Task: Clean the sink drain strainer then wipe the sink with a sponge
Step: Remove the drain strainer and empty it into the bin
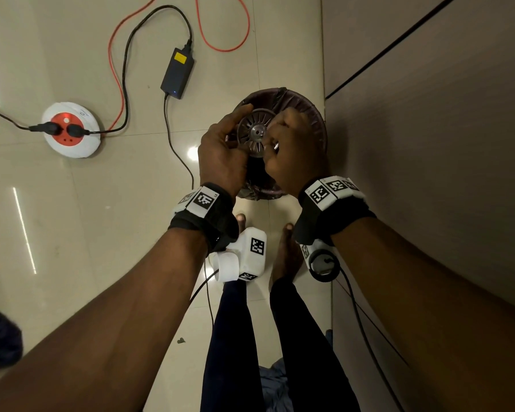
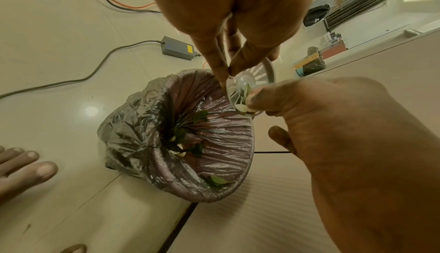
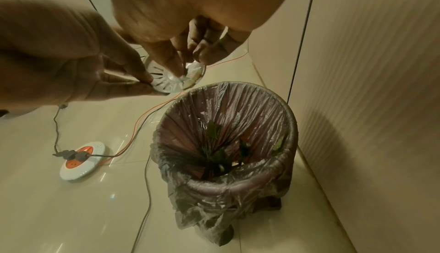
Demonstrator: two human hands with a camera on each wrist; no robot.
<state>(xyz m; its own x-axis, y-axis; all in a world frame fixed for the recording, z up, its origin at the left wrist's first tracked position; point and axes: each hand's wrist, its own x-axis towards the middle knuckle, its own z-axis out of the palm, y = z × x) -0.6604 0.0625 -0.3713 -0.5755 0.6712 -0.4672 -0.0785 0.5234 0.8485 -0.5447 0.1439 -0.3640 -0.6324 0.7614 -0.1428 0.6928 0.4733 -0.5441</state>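
A round slotted drain strainer [image 1: 254,132] is held tilted over a bin [image 1: 312,114] lined with a grey plastic bag. My left hand [image 1: 235,135] pinches its left rim, thumb on top. My right hand [image 1: 275,138] has its fingers curled around the right edge. In the left wrist view the right thumb [image 2: 256,97] presses on pale and green food scraps [image 2: 243,106] stuck in the strainer [image 2: 258,74]. Leaves and pale scraps lie down in the bin [image 2: 202,136]. In the right wrist view both hands meet at the strainer [image 3: 166,81] above the bin [image 3: 228,131].
The bin stands on a tiled floor against a beige cabinet front [image 1: 428,144] on the right. To the left lie a round white and red power socket [image 1: 70,130], a black adapter [image 1: 177,74] and trailing cables. My bare feet [image 1: 283,251] are just behind the bin.
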